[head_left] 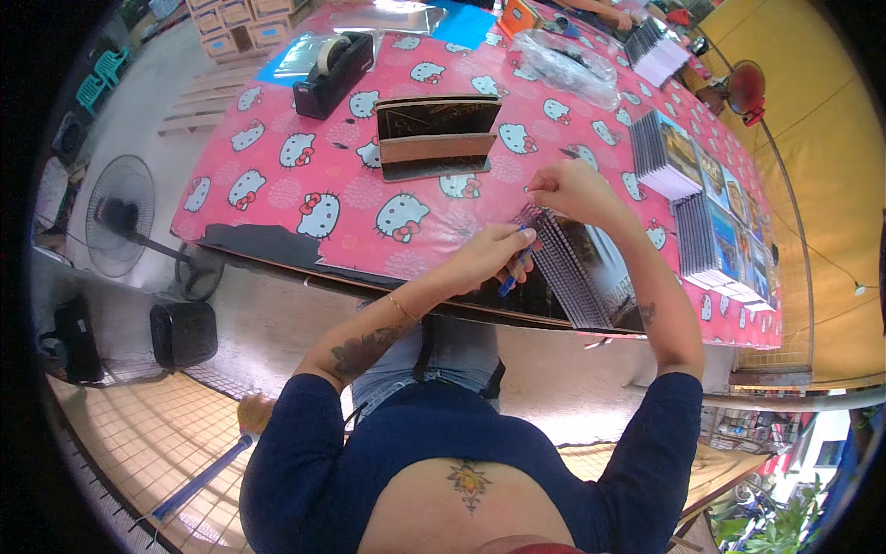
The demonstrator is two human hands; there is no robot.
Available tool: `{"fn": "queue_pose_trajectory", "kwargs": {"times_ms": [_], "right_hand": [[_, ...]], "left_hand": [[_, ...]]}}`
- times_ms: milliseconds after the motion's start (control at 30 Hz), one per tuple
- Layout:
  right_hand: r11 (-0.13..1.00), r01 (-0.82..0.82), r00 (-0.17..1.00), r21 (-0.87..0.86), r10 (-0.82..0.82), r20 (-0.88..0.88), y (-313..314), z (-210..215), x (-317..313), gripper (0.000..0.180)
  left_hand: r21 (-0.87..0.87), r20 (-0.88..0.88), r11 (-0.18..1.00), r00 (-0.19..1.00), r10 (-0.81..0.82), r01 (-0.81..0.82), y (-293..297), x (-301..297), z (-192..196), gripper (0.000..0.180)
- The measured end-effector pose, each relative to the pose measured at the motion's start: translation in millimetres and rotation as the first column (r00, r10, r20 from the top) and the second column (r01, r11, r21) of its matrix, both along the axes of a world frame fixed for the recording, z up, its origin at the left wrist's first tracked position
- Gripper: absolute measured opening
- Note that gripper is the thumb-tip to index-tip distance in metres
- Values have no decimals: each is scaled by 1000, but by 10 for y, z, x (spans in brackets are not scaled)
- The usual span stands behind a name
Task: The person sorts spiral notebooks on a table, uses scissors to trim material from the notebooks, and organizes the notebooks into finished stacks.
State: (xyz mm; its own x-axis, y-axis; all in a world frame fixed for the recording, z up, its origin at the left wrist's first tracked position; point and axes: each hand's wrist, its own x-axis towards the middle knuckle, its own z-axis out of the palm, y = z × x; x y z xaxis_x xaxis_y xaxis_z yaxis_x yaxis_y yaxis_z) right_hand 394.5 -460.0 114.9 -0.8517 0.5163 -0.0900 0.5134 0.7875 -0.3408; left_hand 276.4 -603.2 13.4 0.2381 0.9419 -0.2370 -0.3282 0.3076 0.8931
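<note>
Lying at the near edge of the pink, cat-printed tabletop [360, 242], the dark-covered, wire-bound booklets [561, 268] form a stack whose ribbed metal spines run obliquely toward the worker. We see the left hand [494, 254] closed around a slim blue, pen-like tool [507, 284] just beside the spines. The right hand [580, 192] is above the far end of the stack, thumb and fingertips pinched together; whether they hold anything small, we cannot tell.

We judge the stack fairly heavy as a block, though each booklet should be light. The covers look smooth and glossy, hence likely slippery against one another; the pages should flex, while the wire loops, stiffer, could bend or snag if squeezed. We would take the stack from both sides, palms flat against the outer edges, and lift a single booklet by its cover edge opposite the wire. To the right, the upright-edged stacks of picture-covered booklets [724, 242] stand well apart.
</note>
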Motion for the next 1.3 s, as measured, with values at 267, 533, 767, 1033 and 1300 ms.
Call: {"fn": "queue_pose_trajectory", "kwargs": {"times_ms": [267, 533, 767, 1033, 1300], "right_hand": [[990, 49, 985, -133, -69, -156, 87, -167, 105, 19], [984, 39, 980, -176, -72, -185, 44, -155, 150, 20], [978, 106, 955, -182, -151, -255, -28, -134, 169, 17], [990, -94, 993, -109, 86, -75, 35, -109, 21, 20], [999, -34, 999, -22, 34, -33, 92, -215, 53, 21]], "left_hand": [[-23, -51, 999, 998, -39, 38, 44, -2, 75, 38], [135, -223, 989, 971, 83, -54, 83, 160, 52, 34], [138, -82, 978, 982, 168, -155, -178, 213, -172, 33], [49, -137, 992, 983, 119, -113, 7, 133, -134, 36], [152, -270, 985, 956, 116, -76, -12, 192, -148, 34]]}}
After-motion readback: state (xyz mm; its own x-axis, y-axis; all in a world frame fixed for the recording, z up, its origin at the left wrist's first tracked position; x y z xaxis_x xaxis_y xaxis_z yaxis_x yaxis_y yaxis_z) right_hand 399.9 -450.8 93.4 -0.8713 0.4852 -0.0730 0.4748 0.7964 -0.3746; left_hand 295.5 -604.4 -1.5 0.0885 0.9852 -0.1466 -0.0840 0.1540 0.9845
